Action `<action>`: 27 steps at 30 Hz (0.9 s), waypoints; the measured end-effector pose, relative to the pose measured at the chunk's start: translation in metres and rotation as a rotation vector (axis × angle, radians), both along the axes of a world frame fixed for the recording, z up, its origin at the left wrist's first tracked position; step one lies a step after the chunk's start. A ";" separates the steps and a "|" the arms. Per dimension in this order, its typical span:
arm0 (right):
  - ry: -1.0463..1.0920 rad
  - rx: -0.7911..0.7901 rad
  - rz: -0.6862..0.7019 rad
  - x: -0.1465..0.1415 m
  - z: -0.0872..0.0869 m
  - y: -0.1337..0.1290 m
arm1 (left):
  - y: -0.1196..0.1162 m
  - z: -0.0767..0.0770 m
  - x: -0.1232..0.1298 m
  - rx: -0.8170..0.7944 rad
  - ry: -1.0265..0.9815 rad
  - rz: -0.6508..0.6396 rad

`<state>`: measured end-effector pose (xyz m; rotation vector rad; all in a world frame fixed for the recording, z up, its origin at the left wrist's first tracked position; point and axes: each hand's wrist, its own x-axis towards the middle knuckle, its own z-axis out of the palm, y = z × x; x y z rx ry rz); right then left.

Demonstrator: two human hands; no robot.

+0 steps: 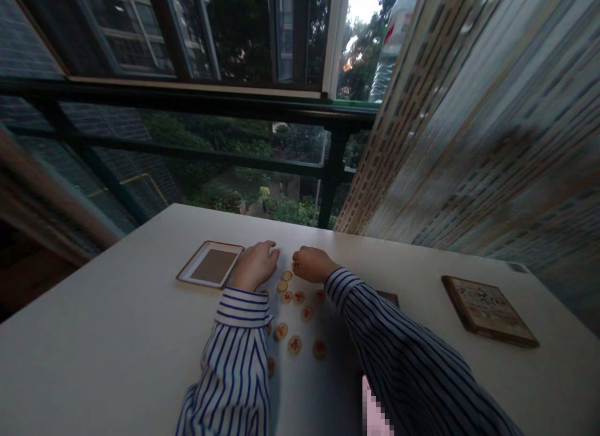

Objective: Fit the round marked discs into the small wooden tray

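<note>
Several round, pale wooden discs with red marks, one of them a disc, lie scattered on the white table between my forearms. Two plain-looking discs sit just below my hands. My left hand is over the table beside the tray, fingers apart, with nothing visible in it. To its right, my right hand has its fingers closed on a small round disc at the fingertips. My sleeves hide part of the disc group.
A shallow open tray with a brown panel lies left of my left hand. A framed wooden box rests at the right. Part of a dark flat item shows behind my right sleeve. Beyond the table are a railing, windows and a curtain.
</note>
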<state>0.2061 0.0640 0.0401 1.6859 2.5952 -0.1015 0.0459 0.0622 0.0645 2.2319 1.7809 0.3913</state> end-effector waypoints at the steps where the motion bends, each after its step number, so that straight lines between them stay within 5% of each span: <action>1: 0.003 0.005 -0.001 0.000 0.001 0.000 | 0.000 0.001 0.000 -0.001 0.000 -0.001; 16: 0.082 0.094 0.004 0.015 0.033 -0.018 | -0.008 0.011 0.012 0.065 -0.146 -0.032; 27: 0.175 0.175 -0.049 0.040 0.053 -0.045 | -0.010 0.012 0.031 0.125 -0.479 -0.098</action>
